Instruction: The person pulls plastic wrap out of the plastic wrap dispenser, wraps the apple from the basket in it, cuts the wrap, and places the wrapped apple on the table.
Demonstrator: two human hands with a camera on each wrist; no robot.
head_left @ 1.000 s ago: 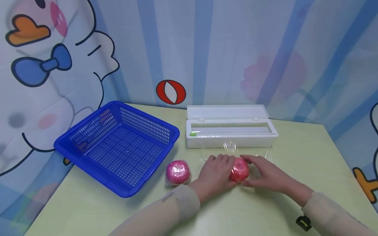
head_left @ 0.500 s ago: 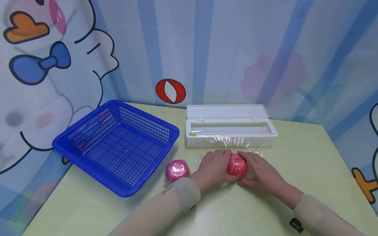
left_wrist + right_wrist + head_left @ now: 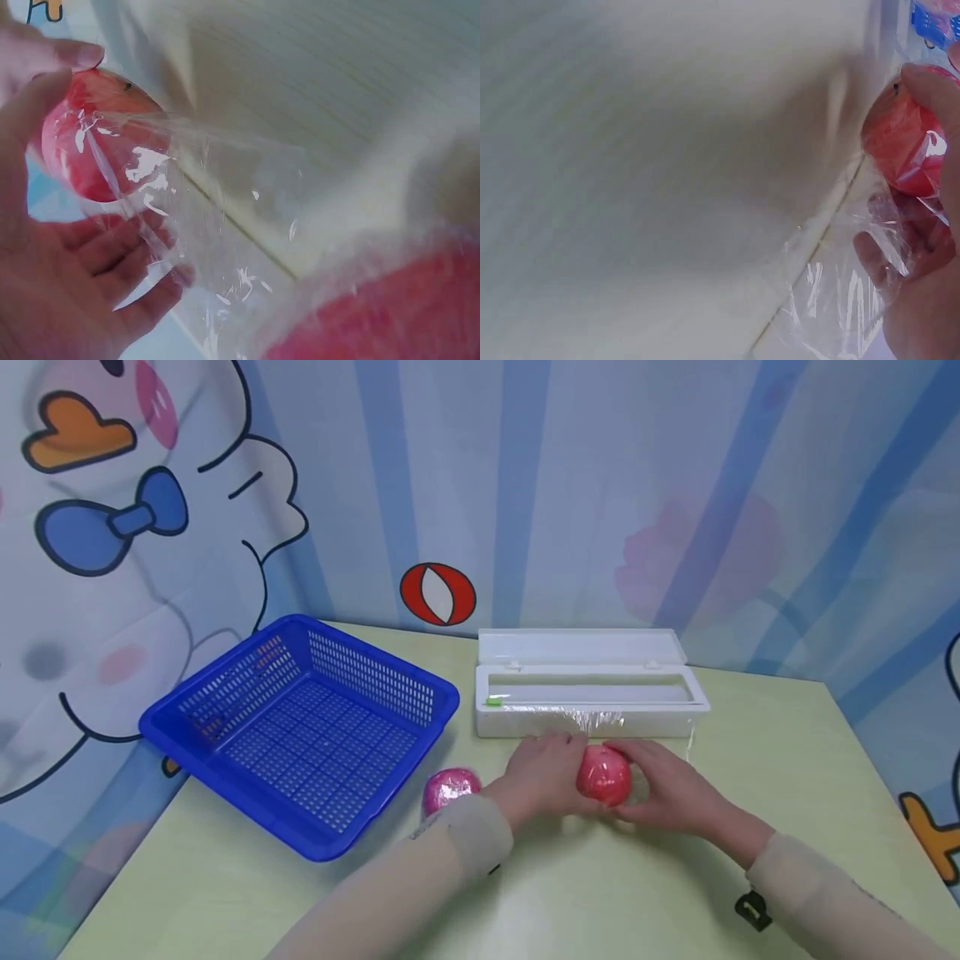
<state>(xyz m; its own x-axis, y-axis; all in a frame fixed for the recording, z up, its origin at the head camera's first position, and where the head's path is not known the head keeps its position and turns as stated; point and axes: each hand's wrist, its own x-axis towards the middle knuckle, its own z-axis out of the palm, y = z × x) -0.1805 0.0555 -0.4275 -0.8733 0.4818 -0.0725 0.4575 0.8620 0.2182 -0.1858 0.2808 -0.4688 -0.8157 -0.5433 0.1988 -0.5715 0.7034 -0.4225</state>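
A red apple (image 3: pixel 604 775) partly covered in clear cling film (image 3: pixel 225 172) is between my two hands in front of the white box. My left hand (image 3: pixel 543 777) grips its left side, with the thumb on the apple and the other fingers spread under loose film in the left wrist view. From the right, my right hand (image 3: pixel 675 789) holds the apple, its thumb pressing near the stem in the right wrist view. Left of my left wrist sits a second, film-wrapped pinkish-red round thing (image 3: pixel 452 787), partly behind the sleeve.
Behind my hands stands a white cling film box (image 3: pixel 592 722), lid up, with a green slider (image 3: pixel 493 702) at its front left. A blue plastic basket (image 3: pixel 390 793) stands on the table (image 3: pixel 780 760) at left. A printed curtain (image 3: pixel 570 510) hangs behind.
The apple has moved slightly towards the box, turning in the film. My right hand has come in closer around it. The film between apple and box looks shorter.
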